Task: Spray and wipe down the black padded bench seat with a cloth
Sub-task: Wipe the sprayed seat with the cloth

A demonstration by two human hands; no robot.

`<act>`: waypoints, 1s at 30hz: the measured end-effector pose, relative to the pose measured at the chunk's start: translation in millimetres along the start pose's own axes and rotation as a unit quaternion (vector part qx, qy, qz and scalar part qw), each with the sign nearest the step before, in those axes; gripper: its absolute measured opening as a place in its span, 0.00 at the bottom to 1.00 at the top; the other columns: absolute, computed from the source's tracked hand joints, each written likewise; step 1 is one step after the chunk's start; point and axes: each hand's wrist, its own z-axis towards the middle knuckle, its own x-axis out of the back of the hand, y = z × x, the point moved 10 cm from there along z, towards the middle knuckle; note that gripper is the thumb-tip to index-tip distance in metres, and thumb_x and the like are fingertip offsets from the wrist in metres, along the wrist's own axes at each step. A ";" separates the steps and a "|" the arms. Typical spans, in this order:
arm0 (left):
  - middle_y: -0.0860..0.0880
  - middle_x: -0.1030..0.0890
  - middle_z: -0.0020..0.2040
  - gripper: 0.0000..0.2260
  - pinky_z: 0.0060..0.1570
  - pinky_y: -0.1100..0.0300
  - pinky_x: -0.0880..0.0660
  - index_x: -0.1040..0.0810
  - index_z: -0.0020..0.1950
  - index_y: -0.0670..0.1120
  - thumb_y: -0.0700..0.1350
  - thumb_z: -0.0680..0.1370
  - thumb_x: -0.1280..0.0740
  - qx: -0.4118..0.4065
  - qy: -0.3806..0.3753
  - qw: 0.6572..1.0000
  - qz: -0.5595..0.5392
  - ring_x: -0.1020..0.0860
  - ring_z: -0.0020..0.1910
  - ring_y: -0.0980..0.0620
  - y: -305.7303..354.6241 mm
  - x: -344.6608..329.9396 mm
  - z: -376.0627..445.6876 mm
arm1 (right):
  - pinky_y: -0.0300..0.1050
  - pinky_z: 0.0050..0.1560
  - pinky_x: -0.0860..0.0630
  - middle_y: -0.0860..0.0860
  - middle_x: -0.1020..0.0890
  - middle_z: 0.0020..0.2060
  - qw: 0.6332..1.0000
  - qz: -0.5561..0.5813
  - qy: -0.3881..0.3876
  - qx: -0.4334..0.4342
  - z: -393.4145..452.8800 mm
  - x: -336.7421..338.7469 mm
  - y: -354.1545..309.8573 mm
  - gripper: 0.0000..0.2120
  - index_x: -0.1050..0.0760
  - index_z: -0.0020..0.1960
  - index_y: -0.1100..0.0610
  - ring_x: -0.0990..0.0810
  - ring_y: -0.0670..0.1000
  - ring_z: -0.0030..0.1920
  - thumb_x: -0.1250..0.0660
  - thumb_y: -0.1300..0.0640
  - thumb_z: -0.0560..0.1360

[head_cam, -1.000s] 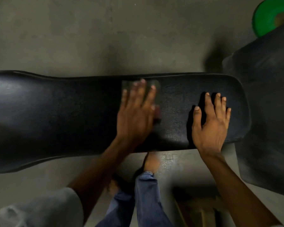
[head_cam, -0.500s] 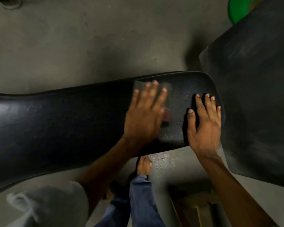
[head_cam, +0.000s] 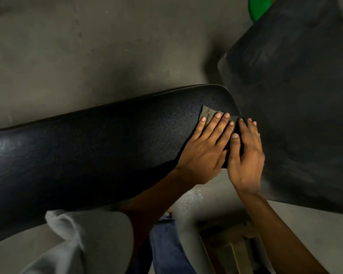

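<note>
The black padded bench seat runs from the left edge to a rounded end at centre right. My left hand lies flat, fingers spread, pressing a small dark grey-green cloth onto the seat near that rounded end; only the cloth's far corners show past the fingertips. My right hand rests flat on the very end of the seat, right beside and touching the left hand, holding nothing. No spray bottle is in view.
A second large black padded surface fills the right side, next to the seat's end. A green round object shows at the top right. Below are a grey concrete floor, my blue trouser leg and a wooden frame.
My left hand has slid the cloth rightward along the seat to its rounded end, meeting the right hand. The view has also shifted, so the seat's end sits further left and tilted.
</note>
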 end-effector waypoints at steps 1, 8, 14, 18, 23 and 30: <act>0.42 0.50 0.88 0.28 0.85 0.43 0.53 0.48 0.87 0.42 0.52 0.88 0.51 -0.001 0.005 1.000 -0.025 0.53 0.87 0.46 -7.1 5.0 -6.6 | 0.61 0.87 0.42 0.56 0.34 0.85 1.000 -0.013 -0.009 0.026 -2.1 -5.3 -8.4 0.25 0.32 0.84 0.55 0.40 0.54 0.88 0.43 0.50 0.88; 0.43 0.43 0.87 0.25 0.86 0.45 0.52 0.39 0.84 0.42 0.49 0.88 0.46 0.194 0.099 0.974 -0.060 0.48 0.87 0.46 -108.2 48.7 -68.2 | 0.58 0.89 0.54 0.55 0.45 0.89 0.993 -0.096 -0.030 0.059 -20.1 -42.9 -45.3 0.29 0.42 0.88 0.51 0.53 0.58 0.90 0.46 0.46 0.89; 0.42 0.43 0.86 0.25 0.86 0.42 0.52 0.37 0.84 0.42 0.48 0.87 0.46 0.249 0.123 0.960 -0.038 0.48 0.87 0.45 -139.9 72.8 -121.8 | 0.64 0.88 0.51 0.58 0.47 0.89 0.973 -0.152 -0.098 0.140 -41.0 -91.0 -103.2 0.31 0.45 0.89 0.50 0.54 0.61 0.89 0.45 0.44 0.88; 0.42 0.41 0.85 0.24 0.85 0.42 0.51 0.36 0.83 0.41 0.48 0.88 0.47 0.303 0.156 0.940 -0.008 0.47 0.86 0.44 -174.3 83.4 -186.7 | 0.64 0.88 0.53 0.59 0.45 0.88 0.958 -0.147 -0.131 0.210 -67.4 -128.2 -156.2 0.33 0.44 0.88 0.50 0.52 0.63 0.89 0.49 0.37 0.88; 0.42 0.37 0.84 0.23 0.86 0.44 0.51 0.31 0.80 0.41 0.47 0.87 0.45 0.384 0.222 0.896 0.009 0.42 0.85 0.44 -218.5 94.1 -291.8 | 0.65 0.88 0.52 0.60 0.42 0.87 0.936 -0.138 -0.142 0.291 -116.6 -178.2 -231.6 0.33 0.39 0.87 0.52 0.47 0.64 0.88 0.50 0.36 0.88; 0.40 0.28 0.79 0.21 0.83 0.39 0.42 0.26 0.76 0.39 0.43 0.85 0.42 0.470 0.293 0.833 -0.001 0.32 0.81 0.40 -256.7 122.5 -422.2 | 0.69 0.87 0.49 0.62 0.43 0.87 0.898 -0.134 -0.192 0.373 -205.0 -246.3 -328.9 0.31 0.40 0.88 0.51 0.49 0.66 0.88 0.47 0.39 0.88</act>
